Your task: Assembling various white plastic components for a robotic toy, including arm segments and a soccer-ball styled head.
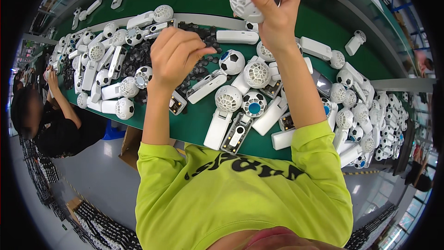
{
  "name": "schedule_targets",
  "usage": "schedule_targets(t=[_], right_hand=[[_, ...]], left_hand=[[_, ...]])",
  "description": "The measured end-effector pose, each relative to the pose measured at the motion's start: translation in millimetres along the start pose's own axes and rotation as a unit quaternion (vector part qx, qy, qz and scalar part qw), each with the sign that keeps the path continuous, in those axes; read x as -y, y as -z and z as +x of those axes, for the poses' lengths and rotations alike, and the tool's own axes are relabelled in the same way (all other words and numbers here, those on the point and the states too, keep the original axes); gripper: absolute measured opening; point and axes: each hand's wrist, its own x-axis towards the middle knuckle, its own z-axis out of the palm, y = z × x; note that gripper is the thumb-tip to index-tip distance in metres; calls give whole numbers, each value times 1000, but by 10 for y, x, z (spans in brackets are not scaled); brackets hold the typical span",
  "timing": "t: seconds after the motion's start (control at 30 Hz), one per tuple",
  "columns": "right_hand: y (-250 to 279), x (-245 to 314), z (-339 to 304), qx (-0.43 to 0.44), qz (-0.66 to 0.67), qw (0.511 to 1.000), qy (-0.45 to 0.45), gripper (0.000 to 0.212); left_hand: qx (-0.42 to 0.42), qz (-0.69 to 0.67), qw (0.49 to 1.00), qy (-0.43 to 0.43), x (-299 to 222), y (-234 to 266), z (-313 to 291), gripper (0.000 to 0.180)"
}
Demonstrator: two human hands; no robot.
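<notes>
While your right hand (pixel 274 9) is clamped around the white fan (pixel 241 1), raised over the far side of the bench (pixel 190 122), it could slip and drop, since the smooth, round shell gives the fingers little to bite on. Your right forearm (pixel 300 83) passes above crowded fans (pixel 257 74), so a low sweep might knock them together. Your left hand (pixel 175 59) is curled above the loose black parts (pixel 196 71); whether it pinches anything, I cannot tell, but a careless brush there could scatter them.
</notes>
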Motion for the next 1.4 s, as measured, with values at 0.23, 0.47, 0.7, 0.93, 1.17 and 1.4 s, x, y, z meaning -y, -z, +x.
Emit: schedule_targets(t=[0.23, 0.47, 0.7, 0.93, 1.17, 1.4], right_hand=[[-102, -79, -68, 105, 4, 985, 137, 61], [-146, -120, -167, 122, -29, 984, 124, 69], [-318, -99, -245, 65, -29, 994, 84, 63], [-266, -191, -238, 50, -103, 992, 53, 50], [-87, -102, 8, 160, -103, 975, -112, 56], [-249, -33, -89, 65, 31, 979, -188, 39]], left_hand=[[-81, 19, 996, -13, -348, 137, 312, 25], [-106, -174, 946, 253, -604, -6, 363, 25], [-211, -254, 883, 332, -645, -341, 288, 30], [-100, -383, 783, 479, -513, -160, 221, 28], [297, 8, 874, 384, 206, -125, -533, 23], [342, 19, 865, 368, 237, -224, -600, 15]])
